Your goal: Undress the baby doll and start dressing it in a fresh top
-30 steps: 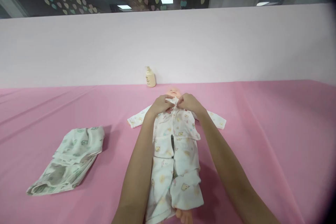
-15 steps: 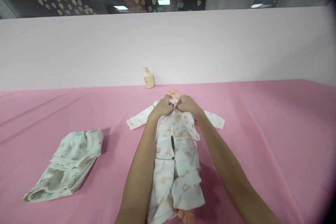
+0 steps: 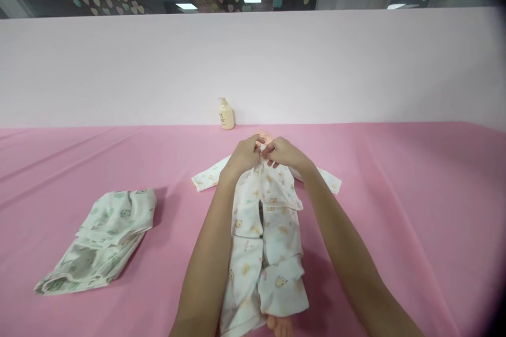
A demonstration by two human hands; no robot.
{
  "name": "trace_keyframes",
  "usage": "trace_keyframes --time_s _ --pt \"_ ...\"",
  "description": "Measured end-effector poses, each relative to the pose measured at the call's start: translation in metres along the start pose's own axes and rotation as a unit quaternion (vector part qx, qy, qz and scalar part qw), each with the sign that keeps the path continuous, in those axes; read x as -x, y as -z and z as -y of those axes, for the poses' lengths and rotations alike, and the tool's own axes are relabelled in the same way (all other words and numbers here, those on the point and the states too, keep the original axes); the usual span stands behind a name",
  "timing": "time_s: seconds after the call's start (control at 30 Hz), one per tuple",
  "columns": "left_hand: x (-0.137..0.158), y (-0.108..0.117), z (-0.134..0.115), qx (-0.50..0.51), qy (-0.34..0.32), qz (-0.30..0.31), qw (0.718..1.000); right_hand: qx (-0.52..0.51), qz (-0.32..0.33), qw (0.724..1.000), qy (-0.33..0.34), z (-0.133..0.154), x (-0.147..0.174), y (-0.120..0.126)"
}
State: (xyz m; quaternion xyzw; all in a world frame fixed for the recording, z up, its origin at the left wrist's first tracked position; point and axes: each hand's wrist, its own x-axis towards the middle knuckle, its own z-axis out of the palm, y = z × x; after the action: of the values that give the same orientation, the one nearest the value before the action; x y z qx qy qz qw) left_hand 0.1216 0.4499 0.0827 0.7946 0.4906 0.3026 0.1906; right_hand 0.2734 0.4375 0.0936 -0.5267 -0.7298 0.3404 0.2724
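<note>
A baby doll (image 3: 264,136) lies on its back, its head far from me and partly hidden by my hands. It wears a white printed jacket (image 3: 279,187) with both sleeves spread out, and matching trousers (image 3: 243,268); one bare foot (image 3: 280,325) shows at the near end. My left hand (image 3: 247,155) is closed at the jacket's neckline, fingers pinching the cloth near the collar. Right beside it, my right hand (image 3: 282,152) has bent fingers at the same collar spot, thumb and forefinger together. The fastening between the fingertips is too small to make out.
A folded white cloth with green prints (image 3: 106,237) lies to the left on the pink sheet (image 3: 395,210). A cream pump bottle (image 3: 226,115) stands at the back against the white wall (image 3: 158,68).
Both hands have shifted slightly up toward the doll's chin, and the right hand's fingers have loosened from a tighter curl. The camera view has tilted a little.
</note>
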Motion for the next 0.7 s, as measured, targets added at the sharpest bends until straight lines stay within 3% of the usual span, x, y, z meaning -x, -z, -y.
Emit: trace_keyframes --time_s 0.23,0.33,0.4,0.5,0.6,0.7 --pt "0.003 0.004 -0.008 -0.033 -0.024 -0.012 0.999 -0.134 0.072 0.988 -0.001 0.006 0.004 0.002" --pt "0.003 0.004 -0.012 -0.032 -0.016 -0.031 0.999 -0.184 0.067 0.981 0.004 0.006 0.005 0.004" --pt "0.002 0.003 -0.012 -0.016 -0.001 -0.032 0.999 -0.161 0.051 0.986 -0.002 0.004 0.006 0.006" --pt "0.003 0.003 -0.008 0.027 0.056 0.038 0.997 -0.053 0.049 0.997 -0.021 -0.001 0.006 0.008" --pt "0.005 0.007 -0.004 0.030 0.136 0.148 0.979 0.031 0.102 0.994 -0.026 -0.003 0.005 0.006" --pt "0.009 0.014 -0.003 0.050 0.152 0.203 0.966 0.052 0.124 0.991 -0.024 -0.002 0.004 0.003"
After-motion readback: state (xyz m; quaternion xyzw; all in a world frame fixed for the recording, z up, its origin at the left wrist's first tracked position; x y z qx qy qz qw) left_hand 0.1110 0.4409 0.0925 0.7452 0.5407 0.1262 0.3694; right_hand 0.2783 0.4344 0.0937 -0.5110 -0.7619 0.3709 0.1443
